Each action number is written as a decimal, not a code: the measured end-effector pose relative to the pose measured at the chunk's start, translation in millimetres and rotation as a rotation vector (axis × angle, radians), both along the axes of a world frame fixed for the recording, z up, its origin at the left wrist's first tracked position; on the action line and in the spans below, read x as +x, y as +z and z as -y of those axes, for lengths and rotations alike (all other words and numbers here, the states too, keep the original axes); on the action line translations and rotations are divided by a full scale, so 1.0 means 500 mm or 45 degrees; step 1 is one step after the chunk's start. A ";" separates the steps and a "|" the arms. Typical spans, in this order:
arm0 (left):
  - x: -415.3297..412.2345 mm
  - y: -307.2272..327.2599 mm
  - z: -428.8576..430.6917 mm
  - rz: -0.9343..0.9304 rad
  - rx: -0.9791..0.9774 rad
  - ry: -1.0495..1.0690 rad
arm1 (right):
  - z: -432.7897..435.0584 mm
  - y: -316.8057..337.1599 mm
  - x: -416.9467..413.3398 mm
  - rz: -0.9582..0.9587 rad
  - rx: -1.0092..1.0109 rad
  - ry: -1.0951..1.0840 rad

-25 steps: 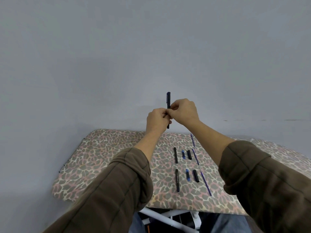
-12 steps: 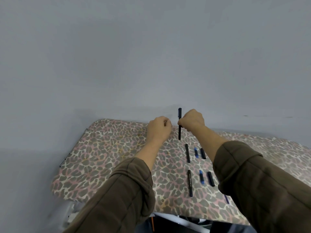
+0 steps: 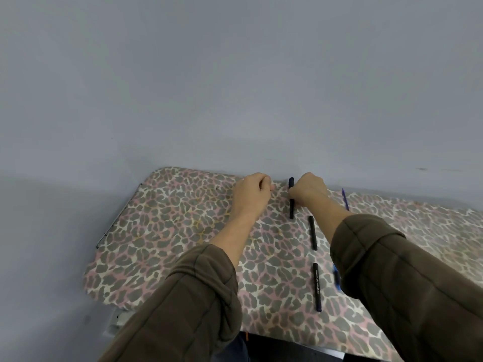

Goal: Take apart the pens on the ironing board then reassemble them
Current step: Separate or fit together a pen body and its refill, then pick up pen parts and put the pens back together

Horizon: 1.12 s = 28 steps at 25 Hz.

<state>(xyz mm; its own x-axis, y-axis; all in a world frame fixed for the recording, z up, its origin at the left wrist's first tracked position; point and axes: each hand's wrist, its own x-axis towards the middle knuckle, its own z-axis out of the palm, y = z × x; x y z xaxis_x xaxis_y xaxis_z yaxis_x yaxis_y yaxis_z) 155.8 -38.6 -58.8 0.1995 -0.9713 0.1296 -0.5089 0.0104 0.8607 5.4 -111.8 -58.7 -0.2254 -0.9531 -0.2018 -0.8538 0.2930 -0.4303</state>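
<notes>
At the far edge of the leopard-print ironing board (image 3: 170, 231), the right hand (image 3: 309, 190) grips a slim black pen (image 3: 291, 207) in curled fingers, its lower end by the cover; the left hand (image 3: 251, 195) is curled nearby, and I cannot tell what it holds.

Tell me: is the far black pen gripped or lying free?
Gripped: the right hand curls round the pen. Whether it touches the ironing board, cannot tell.

Home room: leopard-print ironing board (image 3: 183, 231) against plain grey wall (image 3: 235, 87).
</notes>
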 end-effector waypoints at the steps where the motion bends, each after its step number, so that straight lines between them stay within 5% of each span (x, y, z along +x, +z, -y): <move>1: -0.001 -0.004 0.001 0.004 -0.002 0.002 | 0.002 -0.002 -0.001 -0.006 0.006 0.001; 12: -0.021 0.025 -0.016 0.077 -0.008 -0.035 | -0.023 0.067 -0.067 0.113 0.028 0.046; 20: -0.065 0.055 -0.056 0.105 -0.018 -0.088 | -0.103 0.066 -0.105 -0.249 0.185 0.230; 28: -0.058 0.079 -0.077 0.103 0.029 -0.085 | -0.121 0.027 -0.099 -0.324 0.147 0.287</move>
<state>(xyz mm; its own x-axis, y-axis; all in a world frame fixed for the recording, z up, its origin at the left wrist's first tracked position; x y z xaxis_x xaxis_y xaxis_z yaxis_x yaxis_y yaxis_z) 127.0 -0.1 -19.5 0.1242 -0.9849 0.1204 -0.5754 0.0273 0.8174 -44.1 -51.3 -45.2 -0.0689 -0.9588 -0.2757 -0.9781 0.1193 -0.1705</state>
